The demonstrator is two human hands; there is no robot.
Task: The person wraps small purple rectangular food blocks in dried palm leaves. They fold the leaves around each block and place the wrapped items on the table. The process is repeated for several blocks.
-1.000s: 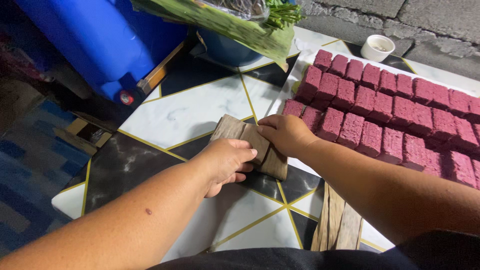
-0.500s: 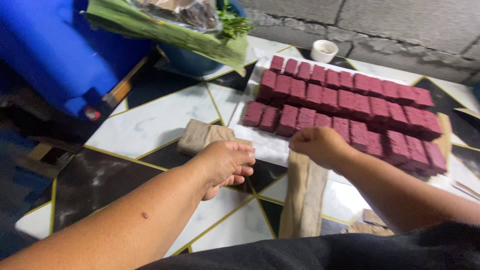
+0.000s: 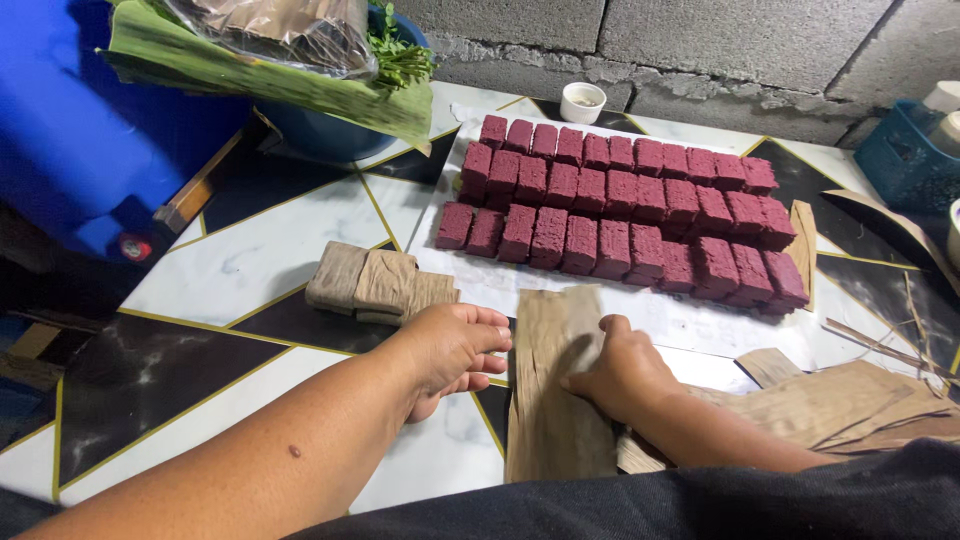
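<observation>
Fingers of right hand (image 3: 622, 368) spread flat on long dried brown leaf strip (image 3: 553, 385), just below rows of purple-red cake blocks (image 3: 620, 205). Left hand (image 3: 452, 350) loosely curled, empty, beside strip. Best pressed smooth, square to blocks.

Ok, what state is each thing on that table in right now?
Dried brown leaf strip: laid flat, right hand pressing it.
Left hand: open, resting beside the strip.
Brown leaf-wrapped parcels: folded shut, side by side.
Dark red cake blocks: unwrapped, in rows on white paper.
Small white cup: upright.
</observation>
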